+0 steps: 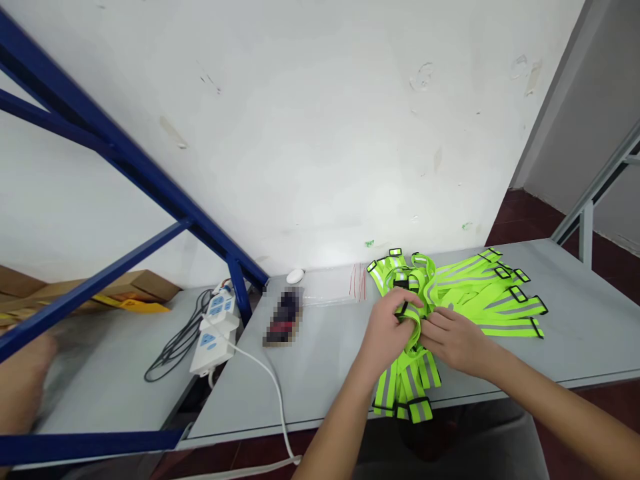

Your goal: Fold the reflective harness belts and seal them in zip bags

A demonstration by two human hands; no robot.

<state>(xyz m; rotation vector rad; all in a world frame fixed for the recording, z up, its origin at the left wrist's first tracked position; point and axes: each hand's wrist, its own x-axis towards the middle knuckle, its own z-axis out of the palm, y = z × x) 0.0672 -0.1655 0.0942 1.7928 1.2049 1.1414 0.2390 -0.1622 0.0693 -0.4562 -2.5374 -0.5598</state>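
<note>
the left hand [387, 328] and the right hand [454, 339] are close together in the lower middle of the frame, a little to the right. both hands are closed on one bright yellow-green cloth strap with grey shiny stripes and black ends [407, 379]. the left hand's fingers curl around the top of it. the right hand pinches it from the other side, and the two hands almost touch. the strap is bunched up between them. the rest of it lies on the grey tabletop [325, 373] and hangs a bit over the near edge.

just behind the hands, toward the right of the frame, is a pile of the same yellow-green straps [493, 297]. they are spread flat on the tabletop like a fan, and the pile touches the strap in the hands.

to the left of the hands there is a small dark thing [283, 317], too blurred to tell what it is. a small white round thing [295, 275] sits behind it by the white wall [310, 120]. further left, a white power strip with blue marks [207, 343] lies at the tabletop's left end. a white cable [273, 387] runs from it toward the bottom of the frame, and a black cable [173, 343] lies in loops beside it. a blue metal rack frame [125, 160] crosses the left side of the frame. a brown cardboard box [100, 288] lies flat behind it.
</note>
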